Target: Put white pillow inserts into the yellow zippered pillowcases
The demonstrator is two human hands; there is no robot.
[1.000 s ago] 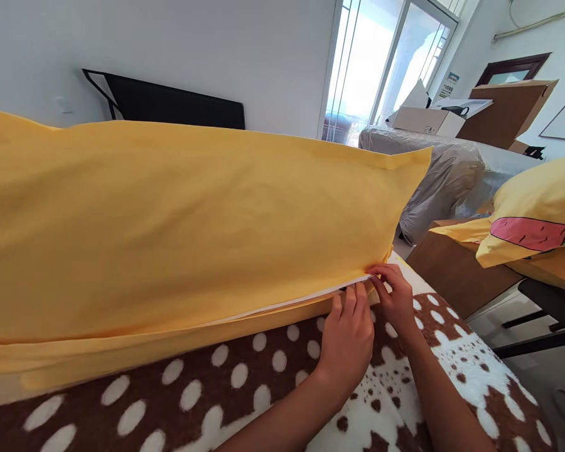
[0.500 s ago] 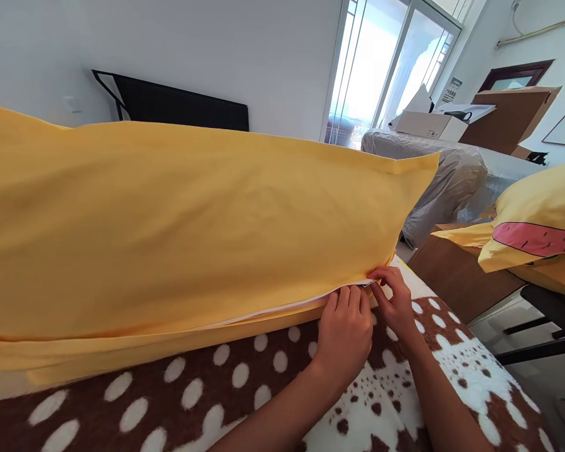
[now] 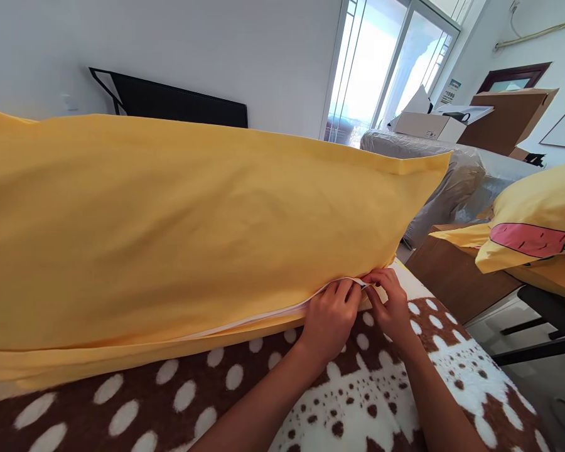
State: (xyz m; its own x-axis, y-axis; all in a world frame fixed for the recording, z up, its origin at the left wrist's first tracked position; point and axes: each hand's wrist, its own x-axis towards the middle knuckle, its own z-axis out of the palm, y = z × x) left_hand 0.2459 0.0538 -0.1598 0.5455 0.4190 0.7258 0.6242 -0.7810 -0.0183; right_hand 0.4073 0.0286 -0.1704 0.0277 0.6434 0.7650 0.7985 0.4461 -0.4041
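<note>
A large yellow pillowcase, filled out like a cushion, stands on its long edge and spans most of the view. A white zipper runs along its lower side, with the seam parted in the middle stretch. Near the zipper's right end, my left hand is closed on the zipper edge, knuckles up. Just to its right, my right hand pinches the same zipper between thumb and fingers. The zipper's slider is too small and too covered to make out clearly.
Under the pillowcase lies a brown and white spotted blanket. At right, a yellow pillow with a carrot print rests above a wooden surface and a black chair. Boxes sit on a plastic-wrapped sofa behind.
My left hand has shifted a little left along the zipper, and the zipper edge bulges up more beside it. My right hand stays pinched near the corner.
</note>
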